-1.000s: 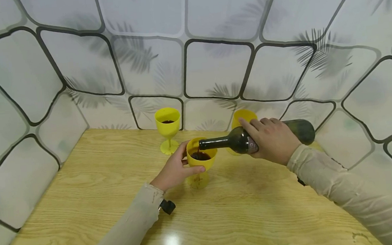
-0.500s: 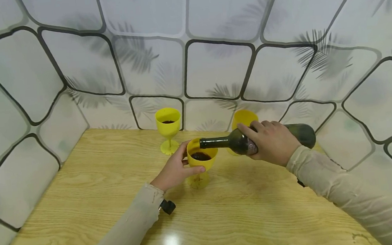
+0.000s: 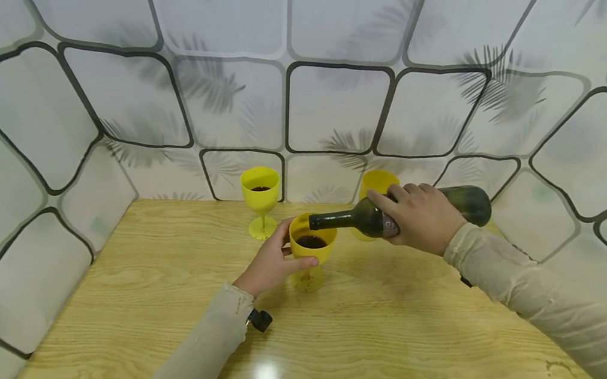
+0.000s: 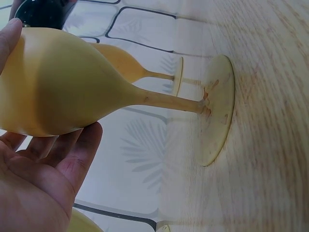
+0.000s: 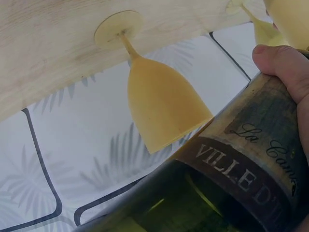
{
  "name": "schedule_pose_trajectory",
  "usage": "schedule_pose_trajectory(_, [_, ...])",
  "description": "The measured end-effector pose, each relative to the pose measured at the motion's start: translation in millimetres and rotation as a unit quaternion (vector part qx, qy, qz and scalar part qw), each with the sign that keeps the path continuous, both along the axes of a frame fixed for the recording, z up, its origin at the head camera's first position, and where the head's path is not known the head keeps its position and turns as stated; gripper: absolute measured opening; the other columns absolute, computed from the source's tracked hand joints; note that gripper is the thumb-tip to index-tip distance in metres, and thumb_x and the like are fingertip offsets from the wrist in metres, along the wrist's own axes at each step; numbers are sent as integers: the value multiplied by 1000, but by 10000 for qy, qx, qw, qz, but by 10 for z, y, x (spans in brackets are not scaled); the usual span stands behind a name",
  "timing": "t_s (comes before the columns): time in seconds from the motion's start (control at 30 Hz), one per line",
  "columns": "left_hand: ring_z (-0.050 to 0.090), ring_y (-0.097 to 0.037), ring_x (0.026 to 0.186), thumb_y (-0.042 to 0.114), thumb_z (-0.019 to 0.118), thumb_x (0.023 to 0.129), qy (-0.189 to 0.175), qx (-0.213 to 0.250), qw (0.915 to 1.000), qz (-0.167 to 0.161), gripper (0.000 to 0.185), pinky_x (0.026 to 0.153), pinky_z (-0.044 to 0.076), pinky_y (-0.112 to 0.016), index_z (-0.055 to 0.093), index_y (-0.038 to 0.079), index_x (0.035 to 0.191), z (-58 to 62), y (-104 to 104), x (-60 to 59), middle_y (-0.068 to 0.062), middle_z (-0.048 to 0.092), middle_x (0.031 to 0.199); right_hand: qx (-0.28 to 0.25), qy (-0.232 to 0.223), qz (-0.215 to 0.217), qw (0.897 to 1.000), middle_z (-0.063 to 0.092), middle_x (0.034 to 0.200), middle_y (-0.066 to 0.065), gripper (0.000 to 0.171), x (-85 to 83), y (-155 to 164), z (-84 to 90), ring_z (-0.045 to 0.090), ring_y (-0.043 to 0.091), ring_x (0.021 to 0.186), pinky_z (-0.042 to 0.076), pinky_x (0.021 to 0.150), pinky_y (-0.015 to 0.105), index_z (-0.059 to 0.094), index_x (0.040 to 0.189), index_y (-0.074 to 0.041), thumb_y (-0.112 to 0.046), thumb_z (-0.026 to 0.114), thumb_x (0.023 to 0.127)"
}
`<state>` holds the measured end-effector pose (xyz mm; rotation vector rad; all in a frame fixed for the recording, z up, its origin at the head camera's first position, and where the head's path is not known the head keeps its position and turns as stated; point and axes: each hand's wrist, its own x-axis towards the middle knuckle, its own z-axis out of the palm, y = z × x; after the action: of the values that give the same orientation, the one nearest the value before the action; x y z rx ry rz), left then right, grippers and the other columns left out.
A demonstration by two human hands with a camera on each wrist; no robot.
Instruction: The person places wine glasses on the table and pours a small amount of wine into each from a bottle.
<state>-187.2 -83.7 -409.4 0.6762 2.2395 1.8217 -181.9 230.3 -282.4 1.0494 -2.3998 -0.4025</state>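
Note:
My left hand (image 3: 274, 260) holds a yellow goblet (image 3: 314, 252) by its bowl, thumb on the near side and fingers behind. Dark red liquid lies inside it. In the left wrist view the goblet's round foot (image 4: 217, 111) stands at the tabletop, with reddish stains round the stem's base. My right hand (image 3: 419, 215) grips a dark green wine bottle (image 3: 373, 217) round its body from above. The bottle lies nearly level, its mouth over the goblet's opening, and no stream shows. Its label (image 5: 241, 159) faces the right wrist camera.
Behind, to the left, a bright yellow goblet (image 3: 260, 193) with dark liquid stands by the patterned wall (image 3: 307, 111). Another yellow goblet (image 3: 377, 180) stands at the back right, partly hidden by the bottle and right hand. All are on a wooden table (image 3: 381, 339).
The thin red stream from the bottle's mouth, seen a second ago, has stopped. The bottle's base dipped slightly, then rose again. The left hand and its goblet have stayed put.

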Motion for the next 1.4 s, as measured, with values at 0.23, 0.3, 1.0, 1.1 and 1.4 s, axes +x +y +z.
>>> schedule_pose_trajectory(0.23, [54,-23,133,31,87,86,-22,21,10000,-6,82,112,47,-46,40,26,153,5,-2,-7,0,50,147,127,-72,-86,9999,64,97,19,87,6,-22,26,64,37,68,59,62,51,55,138,-13,-46,93,68])
schedule_pose_trajectory(0.3, [54,-24,134,31,87,86,-30,14,10000,-14,82,112,47,-46,39,26,153,6,-2,-11,0,50,147,132,-80,-95,9998,64,97,19,87,6,-27,28,64,37,69,59,62,51,55,138,-13,-47,94,68])
schedule_pose_trajectory(1.0, [52,-23,135,31,86,87,74,-21,10000,5,82,112,46,-46,39,24,153,16,4,3,-1,50,147,209,48,-14,9998,63,95,18,87,14,-22,49,63,35,66,59,63,51,55,137,-12,-46,94,67])
schedule_pose_trajectory(1.1, [52,-23,135,31,86,87,59,-25,10000,11,82,112,46,-46,39,24,153,13,3,2,-1,50,147,224,37,-39,9997,63,95,18,88,20,-25,50,63,36,66,59,63,51,55,137,-12,-47,94,67])
schedule_pose_trajectory(1.4, [51,-22,136,31,86,87,123,20,9999,-27,81,113,45,-47,39,24,153,7,2,2,0,50,147,180,106,-27,9998,63,94,18,87,20,-21,38,63,36,65,59,61,51,55,136,-12,-47,95,66])
